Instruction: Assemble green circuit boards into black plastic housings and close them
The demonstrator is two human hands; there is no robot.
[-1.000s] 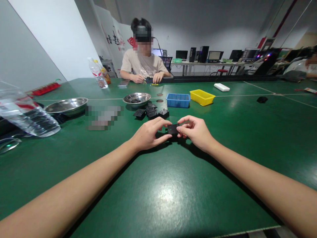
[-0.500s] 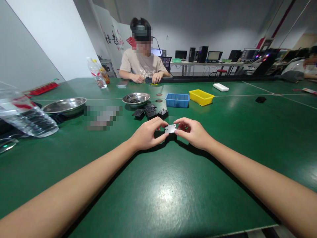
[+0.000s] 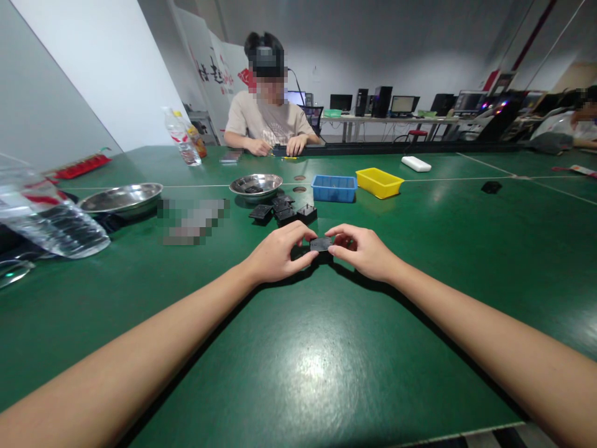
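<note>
Between my two hands is a small black rectangular plastic case [image 3: 321, 244], held just above or on the green table [image 3: 298, 348]; which of the two I cannot tell. My left hand [image 3: 283, 252] pinches its left side between thumb and fingers. On the opposite side my right hand [image 3: 359, 250] grips it the same way, the thumb at the near corner. Just beyond my left hand lie several similar black plastic cases [image 3: 284, 213] in a loose heap.
Behind the heap stands a steel bowl [image 3: 255, 186] with black parts inside. A blue basket [image 3: 334, 188] and a yellow basket [image 3: 379, 182] are to its right. At left are a steel dish [image 3: 122, 200] and a lying water bottle [image 3: 56, 214]. A co-worker [image 3: 270, 118] sits opposite.
The top face of the case looked bright silvery before and now looks dark, as though its tilt to the light has shifted. Both hands keep nearly the same place and hold.
</note>
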